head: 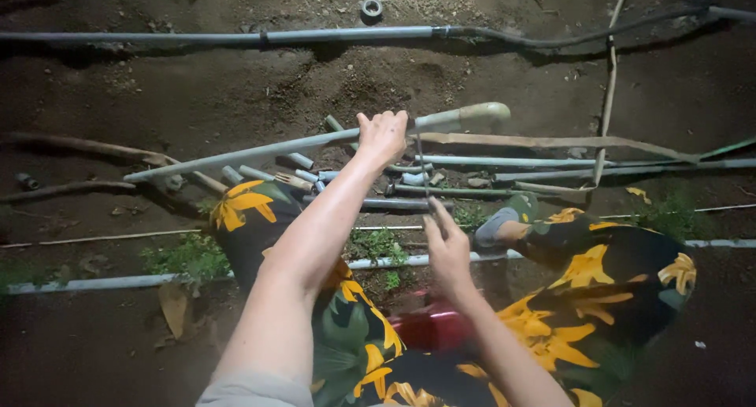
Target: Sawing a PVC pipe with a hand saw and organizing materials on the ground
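**Pipe held up, strip pulled taut below it**

Pipe [315, 142], long and grey, is held off the ground in front of the person, running from lower left to upper right. Its right end carries a pale, rounded fitting [482, 112]. Left hand [383, 135] is clenched around the pipe just short of that fitting, knuckles up.

A thin dark strip [422, 171] runs down from the pipe beside the left hand to the right hand [447, 246]. Right hand grips the lower end of the strip between fingers and thumb; the strip looks taut. Whether any turns already lie on the pipe cannot be told, since the left hand hides that spot. Judged stage: early or middle of the work, strip not yet used up, fitting already on the end.

Legs in black trousers with yellow flowers [598, 289] spread either side of the hands. A red object [429, 328] sits between the knees, kind unclear.

On the bare soil beyond: several cut pipe lengths [504, 162] lying side by side, short offcuts [299, 161], a small ring [372, 9], and a long pipe [197, 38] across the top. Weeds [189, 257] grow beside another pipe [87, 283] near the left leg.
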